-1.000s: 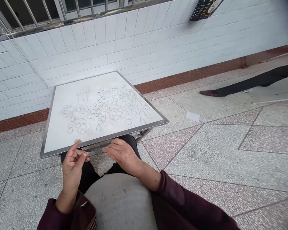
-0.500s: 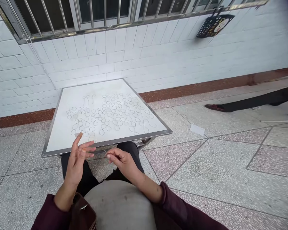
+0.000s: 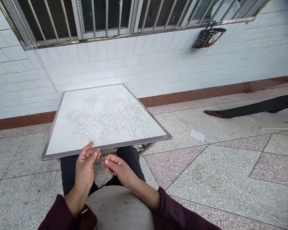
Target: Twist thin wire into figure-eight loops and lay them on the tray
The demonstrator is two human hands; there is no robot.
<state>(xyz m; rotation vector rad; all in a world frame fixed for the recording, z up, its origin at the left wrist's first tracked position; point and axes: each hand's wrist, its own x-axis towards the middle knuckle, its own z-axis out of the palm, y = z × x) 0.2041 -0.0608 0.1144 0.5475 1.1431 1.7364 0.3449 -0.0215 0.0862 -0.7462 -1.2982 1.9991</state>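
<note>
A white square tabletop with a metal rim (image 3: 62,150) stands in front of me, covered with several small thin wire loops (image 3: 108,119) laid in rows. My left hand (image 3: 84,169) and my right hand (image 3: 116,166) hover just below its near edge, above my knees. Both pinch the ends of one fine strand of wire (image 3: 102,157) stretched between the fingertips. My sleeves are dark maroon and a grey cloth covers my lap.
A white tiled wall (image 3: 139,60) with a barred window (image 3: 93,16) rises behind the table. A dotted black bag (image 3: 207,36) hangs from the sill. Another person's dark-trousered leg and shoe (image 3: 216,113) stretch across the speckled floor at right, near a scrap of paper (image 3: 197,135).
My hands came together from apart and half open to pinching a thin wire between them. The view tilted upward, showing more of the window.
</note>
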